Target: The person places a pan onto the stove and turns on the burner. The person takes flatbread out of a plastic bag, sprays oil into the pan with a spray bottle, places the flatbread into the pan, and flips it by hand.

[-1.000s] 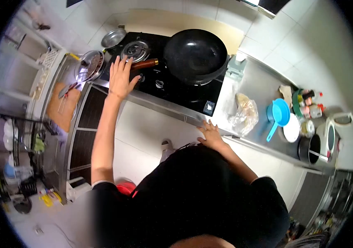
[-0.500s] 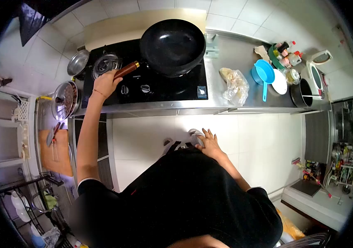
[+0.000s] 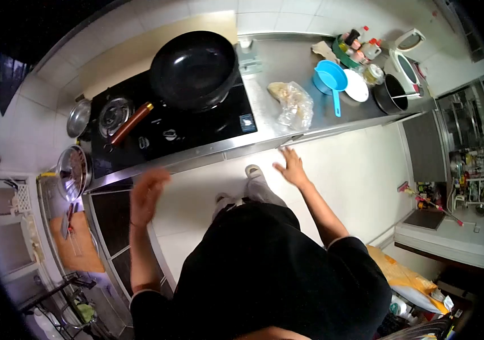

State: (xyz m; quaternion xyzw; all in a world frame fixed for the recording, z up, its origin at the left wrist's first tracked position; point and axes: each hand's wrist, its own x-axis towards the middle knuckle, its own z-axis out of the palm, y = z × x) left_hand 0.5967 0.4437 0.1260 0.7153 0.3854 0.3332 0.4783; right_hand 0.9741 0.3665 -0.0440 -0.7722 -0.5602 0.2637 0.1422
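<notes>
I have left hand (image 3: 150,195) and right hand (image 3: 291,168) near the counter's (image 3: 280,52) front edge
I can't tell the blurred left's grip; right's fingers apart; wok (image 3: 193,71) by stove's (image 3: 210,127) back edge

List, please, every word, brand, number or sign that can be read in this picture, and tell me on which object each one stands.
No text can be read here.
Black stove: a faint marking, too small to read.
Sticker on its front right corner: print too small to read.
Bottles with red caps: any labels are too small.
Yellow bag: any print is too blurred.
</notes>
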